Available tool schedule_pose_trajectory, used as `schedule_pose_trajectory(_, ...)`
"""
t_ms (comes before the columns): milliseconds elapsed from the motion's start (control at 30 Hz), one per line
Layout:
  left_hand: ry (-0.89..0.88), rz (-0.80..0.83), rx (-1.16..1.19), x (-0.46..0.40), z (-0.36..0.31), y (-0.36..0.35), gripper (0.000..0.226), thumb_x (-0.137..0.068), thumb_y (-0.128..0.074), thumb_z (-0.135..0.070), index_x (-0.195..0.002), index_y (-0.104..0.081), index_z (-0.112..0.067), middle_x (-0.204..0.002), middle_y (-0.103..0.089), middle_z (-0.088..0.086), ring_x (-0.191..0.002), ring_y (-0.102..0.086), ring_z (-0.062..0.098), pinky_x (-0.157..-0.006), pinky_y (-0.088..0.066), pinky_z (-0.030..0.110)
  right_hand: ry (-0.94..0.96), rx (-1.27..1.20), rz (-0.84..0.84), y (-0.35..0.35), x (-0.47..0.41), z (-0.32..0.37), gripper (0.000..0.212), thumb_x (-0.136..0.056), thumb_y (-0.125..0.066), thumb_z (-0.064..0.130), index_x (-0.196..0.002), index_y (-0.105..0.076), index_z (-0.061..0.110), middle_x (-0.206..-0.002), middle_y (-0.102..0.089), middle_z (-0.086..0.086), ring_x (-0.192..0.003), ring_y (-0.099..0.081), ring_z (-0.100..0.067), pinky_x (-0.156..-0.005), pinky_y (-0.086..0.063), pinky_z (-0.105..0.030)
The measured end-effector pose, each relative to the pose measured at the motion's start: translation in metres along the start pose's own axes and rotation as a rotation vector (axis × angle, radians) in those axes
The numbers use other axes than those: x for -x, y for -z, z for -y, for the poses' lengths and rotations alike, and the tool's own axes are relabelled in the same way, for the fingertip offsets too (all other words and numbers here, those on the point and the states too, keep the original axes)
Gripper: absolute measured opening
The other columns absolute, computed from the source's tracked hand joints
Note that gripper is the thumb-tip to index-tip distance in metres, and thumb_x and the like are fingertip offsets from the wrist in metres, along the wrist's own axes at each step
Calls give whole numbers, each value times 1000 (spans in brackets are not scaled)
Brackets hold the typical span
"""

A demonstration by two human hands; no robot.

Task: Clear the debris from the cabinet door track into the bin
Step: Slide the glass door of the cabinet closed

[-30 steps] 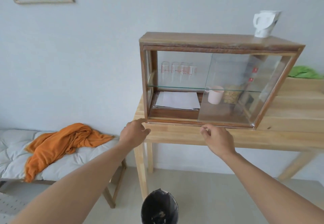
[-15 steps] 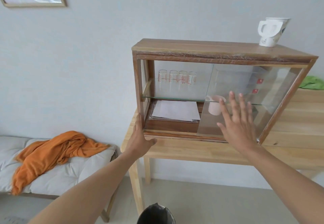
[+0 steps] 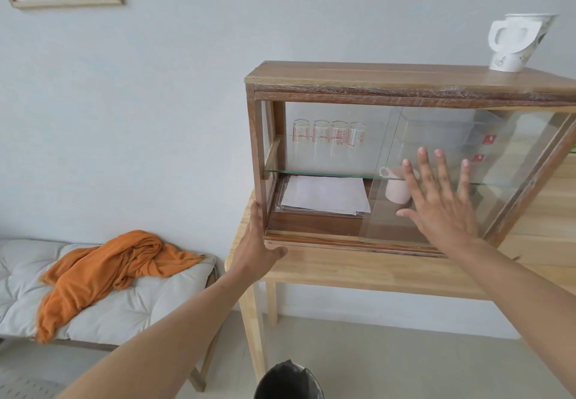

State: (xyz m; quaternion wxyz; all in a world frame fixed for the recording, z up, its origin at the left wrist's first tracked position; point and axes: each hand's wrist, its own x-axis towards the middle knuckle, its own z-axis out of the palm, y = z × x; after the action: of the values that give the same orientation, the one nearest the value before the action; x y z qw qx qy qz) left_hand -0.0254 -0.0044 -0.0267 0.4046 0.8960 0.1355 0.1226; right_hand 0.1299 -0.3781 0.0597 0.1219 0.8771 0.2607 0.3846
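A wooden cabinet point(image 3: 374, 75) with sliding glass doors stands on a light wooden table point(image 3: 358, 269). My left hand point(image 3: 254, 250) braces the cabinet's lower left corner post, thumb on the table. My right hand point(image 3: 439, 202) lies flat with fingers spread on the right glass door point(image 3: 498, 180). The left half of the cabinet stands open. The door track point(image 3: 343, 240) runs along the bottom front; I cannot make out debris in it. A black-lined bin point(image 3: 288, 381) sits on the floor below the table's edge.
Inside are several measuring glasses point(image 3: 328, 136), white papers point(image 3: 324, 194) and a pink mug point(image 3: 396, 191). A white paper jug point(image 3: 516, 43) stands on the cabinet top. An orange cloth point(image 3: 109, 269) lies on a cushioned bench point(image 3: 18, 283) to the left.
My right hand rose from the table's front edge and pressed flat on the right glass door. My left hand shifted to the cabinet's left corner post. The view moved closer.
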Motion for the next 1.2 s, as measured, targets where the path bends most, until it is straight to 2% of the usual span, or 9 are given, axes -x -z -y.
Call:
schedule_pose_trajectory(333,23,-4,11,2,-4,-1,135,-84,-86,-38,-153,29,-53,-171,-27,-8,-149,-41,23,-103,-37,33,76,-20,-18,7,-34,60,134,-77,-86,57,-172,-1,12,-179,10,-17,-165,2,-45,-126,-4,-76)
schedule_pose_trajectory(567,16,-38,14,4,-6,-3,136,-84,-86,-40,-152,31,-55,-173,-22,-11,-152,-34,21,-103,-30,29,131,-67,-87,10,-63,110,137,-74,-88,58,-172,-1,14,-180,7,-13,-165,5,-41,-129,6,-69)
schedule_pose_trajectory(867,13,-49,27,5,-6,-1,137,-82,-86,-39,-139,35,-67,-171,-26,-11,-149,-40,20,-102,-34,28,141,-106,-101,16,-89,163,138,-75,-85,61,-172,1,13,-180,8,-13,-165,6,-41,-128,11,-68)
schedule_pose_trajectory(1033,25,-55,39,5,-8,-4,134,-82,-87,-35,-157,23,-50,-172,-22,-11,-151,-36,18,-105,-33,26,132,-97,-77,22,-94,174,136,-77,-82,63,-172,3,14,-181,5,-13,-165,1,-44,-126,13,-69)
schedule_pose_trajectory(1200,24,-65,52,6,-10,-5,131,-83,-87,-33,-159,18,-46,-173,-20,-10,-154,-30,17,-109,-29,26,124,-102,-86,25,-101,187,138,-76,-83,64,-171,4,13,-181,4,-12,-161,17,-42,-127,12,-66)
